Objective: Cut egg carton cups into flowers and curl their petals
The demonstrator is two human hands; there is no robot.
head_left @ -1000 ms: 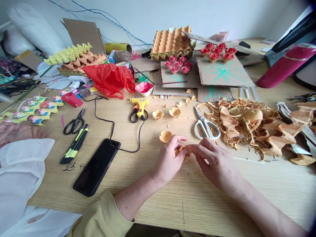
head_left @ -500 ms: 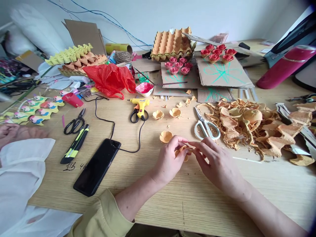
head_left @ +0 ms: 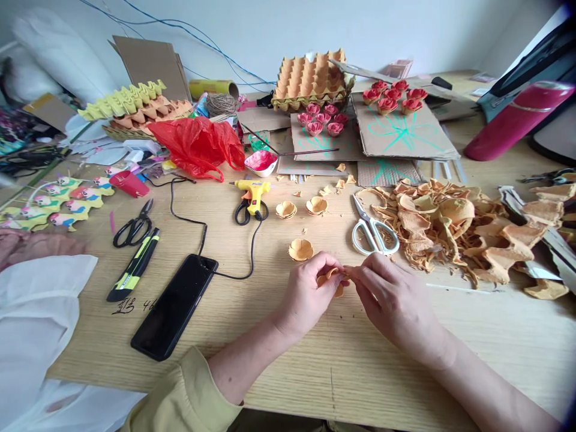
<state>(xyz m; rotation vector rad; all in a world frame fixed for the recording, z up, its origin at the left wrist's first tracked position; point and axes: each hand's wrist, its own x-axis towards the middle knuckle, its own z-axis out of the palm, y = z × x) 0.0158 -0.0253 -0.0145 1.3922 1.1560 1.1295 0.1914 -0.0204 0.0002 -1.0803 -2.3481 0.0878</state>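
Note:
Between my two hands is an egg-carton flower cup (head_left: 332,277), orange-tan with petal-like edges and partly hidden by my fingers. My left hand (head_left: 310,294) holds it with thumb and fingers closed on its side. The fingertips of my right hand (head_left: 391,300) pinch the cup's right edge. Just beyond my left hand a similar cup (head_left: 300,249) sits upright on the table. Two more cups, a left one (head_left: 285,209) and a right one (head_left: 317,206), stand farther back. White-handled scissors (head_left: 374,231) lie beyond my right hand.
A yellow glue gun (head_left: 254,195) stands left of the cups, its cord running near a black phone (head_left: 174,307). Carton scraps (head_left: 432,228) are heaped at right. Red flowers (head_left: 387,99) sit on cardboard (head_left: 409,135) behind. At left are a co-worker's hand (head_left: 45,246) and white sleeve (head_left: 40,312).
My right fingers have drawn together into a tighter pinch on the cup's edge. The co-worker's blurred hand has shifted at the left. The view has moved slightly.

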